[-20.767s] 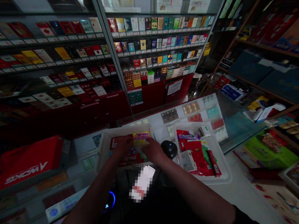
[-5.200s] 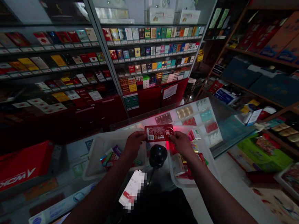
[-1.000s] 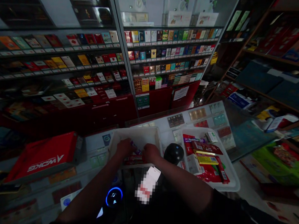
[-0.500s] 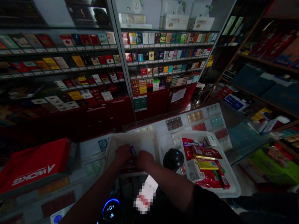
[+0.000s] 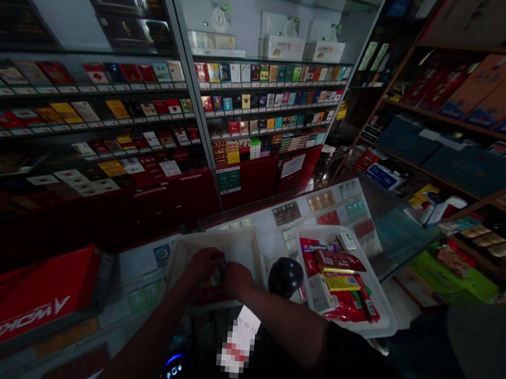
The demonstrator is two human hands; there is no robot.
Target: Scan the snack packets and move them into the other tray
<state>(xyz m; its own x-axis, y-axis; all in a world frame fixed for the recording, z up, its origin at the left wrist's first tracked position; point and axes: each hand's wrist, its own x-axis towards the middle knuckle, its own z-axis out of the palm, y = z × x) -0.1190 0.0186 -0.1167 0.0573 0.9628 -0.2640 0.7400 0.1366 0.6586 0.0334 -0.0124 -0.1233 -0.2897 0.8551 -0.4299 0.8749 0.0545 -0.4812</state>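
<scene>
Both hands are inside a white plastic bin [image 5: 249, 242] on the glass counter. My left hand [image 5: 206, 263] is closed on a small purple packet [image 5: 222, 264], which shows between the two hands. Curled close against the packet's other side is my right hand [image 5: 235, 280]; its fingertips are hidden from above, so what they grip is unclear. Some reddish items lie in the near part of the bin beneath the hands, too dark to name. To the right stands a second white bin [image 5: 385, 317] filled with snack packets and small boxes.
Between the bins sits a black rounded device [image 5: 286, 277]. A red box [image 5: 29, 300] lies at left on the counter. Near me is a round device with a lit blue ring [image 5: 173, 373]. Shelves of small packs [image 5: 271, 72] line the wall behind.
The view has turned a little to the right, so everything sits further left. My hands stay in the bin around the purple packet, with the left hand slightly raised.
</scene>
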